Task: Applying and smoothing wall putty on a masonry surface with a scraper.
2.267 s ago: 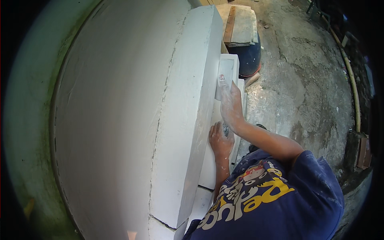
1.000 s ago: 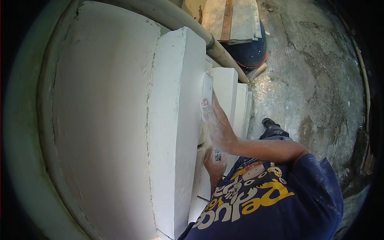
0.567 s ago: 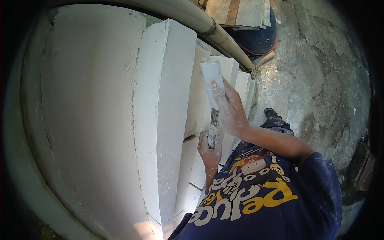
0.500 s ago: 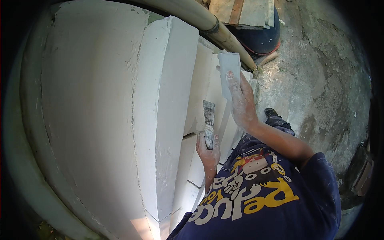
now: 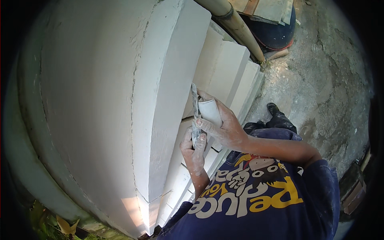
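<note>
In my left hand is a putty knife, its handle gripped low and its narrow, smeared blade pointing up, edge-on to the view. My right hand is closed around a pale grey, roughly rectangular piece that looks curved; I cannot make out its exact kind. The two hands are close together, and the right thumb overlaps the putty knife near the base of its blade. White dust or filler coats both hands. Just left of them stands the corner of a white plastered block.
White stepped ledges run behind and below my hands. A pipe slants along the top, beside a dark tub with boards over it. To the right lies a rough concrete floor. Leaves show at the lower left.
My right hand has moved down and left with the pale piece, meeting the putty knife. The knife has turned edge-on and shifted left. The view has shifted slightly.
</note>
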The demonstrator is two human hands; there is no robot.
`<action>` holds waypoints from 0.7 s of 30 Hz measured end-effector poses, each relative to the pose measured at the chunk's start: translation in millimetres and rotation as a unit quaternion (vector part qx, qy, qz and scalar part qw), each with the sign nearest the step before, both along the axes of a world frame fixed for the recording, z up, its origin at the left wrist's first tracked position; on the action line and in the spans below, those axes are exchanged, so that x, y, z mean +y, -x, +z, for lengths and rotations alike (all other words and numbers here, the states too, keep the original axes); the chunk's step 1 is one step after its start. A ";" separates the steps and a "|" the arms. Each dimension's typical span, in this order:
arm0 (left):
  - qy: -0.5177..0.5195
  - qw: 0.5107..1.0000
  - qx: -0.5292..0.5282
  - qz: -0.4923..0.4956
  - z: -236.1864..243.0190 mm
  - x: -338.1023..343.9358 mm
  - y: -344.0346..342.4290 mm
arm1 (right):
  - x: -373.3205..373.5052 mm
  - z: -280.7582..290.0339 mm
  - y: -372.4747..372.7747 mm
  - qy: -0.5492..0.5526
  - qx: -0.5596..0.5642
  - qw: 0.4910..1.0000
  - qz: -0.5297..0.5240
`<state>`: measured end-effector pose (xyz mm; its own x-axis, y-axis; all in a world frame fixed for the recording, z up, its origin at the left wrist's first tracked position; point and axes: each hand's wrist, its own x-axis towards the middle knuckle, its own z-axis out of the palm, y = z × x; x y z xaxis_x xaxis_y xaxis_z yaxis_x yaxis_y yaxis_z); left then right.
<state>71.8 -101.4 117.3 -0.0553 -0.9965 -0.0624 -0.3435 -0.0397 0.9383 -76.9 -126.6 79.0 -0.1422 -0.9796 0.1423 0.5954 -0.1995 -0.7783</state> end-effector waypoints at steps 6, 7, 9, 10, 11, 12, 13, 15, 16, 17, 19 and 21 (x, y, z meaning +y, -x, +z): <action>-0.016 0.999 -0.021 0.033 1.9 5.0 7.1 | 9.0 -3.6 -1.5 -0.027 0.022 0.999 0.006; -0.010 0.999 -0.030 0.013 2.6 6.1 6.0 | 10.4 -3.5 -1.7 -0.029 0.002 0.999 0.012; -0.017 0.999 -0.046 -0.003 5.8 11.1 -1.1 | 13.3 1.5 -6.5 -0.026 0.025 0.999 -0.014; -0.016 0.999 -0.045 0.009 5.9 14.3 -5.7 | 15.3 3.6 -11.6 -0.024 0.045 0.997 -0.054; -0.016 0.999 -0.040 -0.005 5.6 16.2 -11.9 | 16.1 5.2 -20.6 -0.015 0.033 0.997 -0.072; -0.016 0.999 -0.035 -0.020 4.3 19.4 -19.9 | 19.5 6.9 -28.9 -0.011 0.032 0.998 -0.060; -0.036 0.999 -0.007 -0.024 2.2 24.7 -29.3 | 23.8 7.5 -36.7 -0.013 -0.010 0.999 -0.041; -0.028 0.999 0.009 -0.032 0.2 30.8 -41.1 | 32.2 1.7 -52.3 -0.004 -0.046 0.999 -0.028; -0.020 0.999 0.023 -0.042 0.4 34.4 -49.7 | 37.4 2.0 -64.9 -0.004 -0.043 0.999 -0.027; -0.027 0.998 0.021 -0.047 0.9 39.1 -61.8 | 44.2 6.8 -76.6 0.000 -0.050 0.998 -0.034; -0.020 0.998 0.032 -0.055 -1.0 48.6 -86.5 | 58.3 7.2 -102.3 0.002 -0.054 0.998 -0.042; -0.014 0.997 0.043 -0.066 -1.0 61.5 -110.6 | 74.4 4.4 -127.3 0.009 -0.028 0.998 -0.056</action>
